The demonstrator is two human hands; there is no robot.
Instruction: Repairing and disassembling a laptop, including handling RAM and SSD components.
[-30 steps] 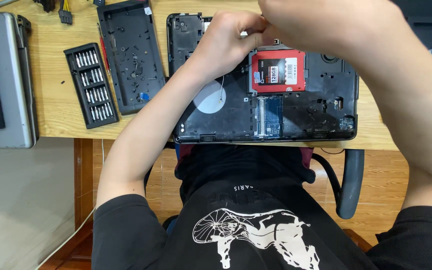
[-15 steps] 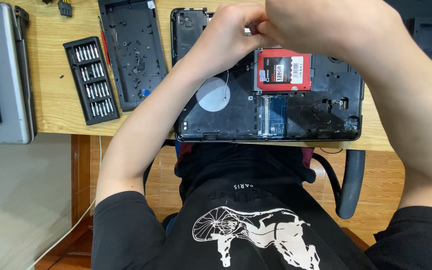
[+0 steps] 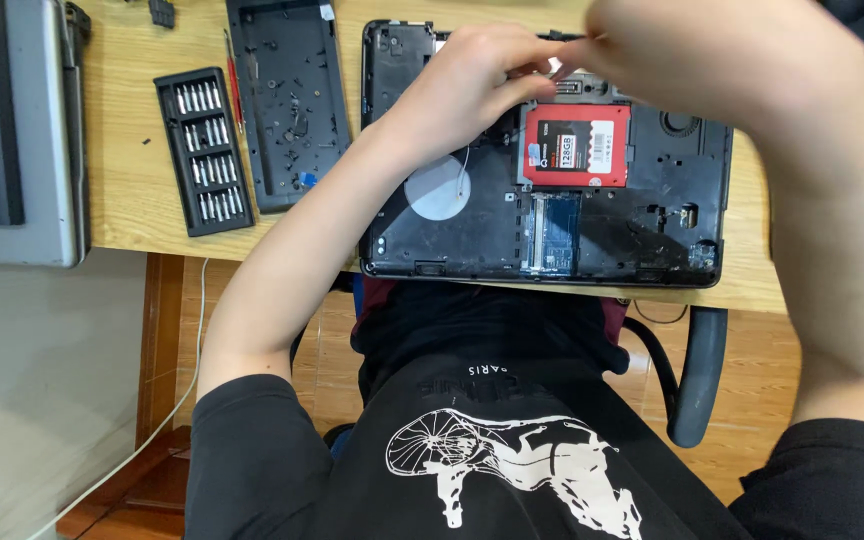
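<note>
An opened black laptop [image 3: 642,235] lies bottom-up on the wooden desk [image 3: 132,190], its inner parts bare. A red and black drive [image 3: 577,145] sits in its bay, with a blue memory module [image 3: 552,230] just below it. My left hand [image 3: 472,85] reaches over the laptop's far left part, fingers pinched together at the drive's far edge. My right hand [image 3: 722,70] is close to the camera and blurred, and meets the left hand's fingertips there. Whatever lies between the fingers is hidden.
A black cover panel [image 3: 287,100] lies left of the laptop. Further left are a black tray of screwdriver bits [image 3: 202,150] and a red-handled tool [image 3: 234,85]. A grey device [image 3: 12,130] fills the desk's left end. A chair armrest [image 3: 697,370] sits below the desk edge.
Both hands stay together at the drive's far edge. The view has shifted slightly, so the laptop sits a little lower and to the right in the picture.
</note>
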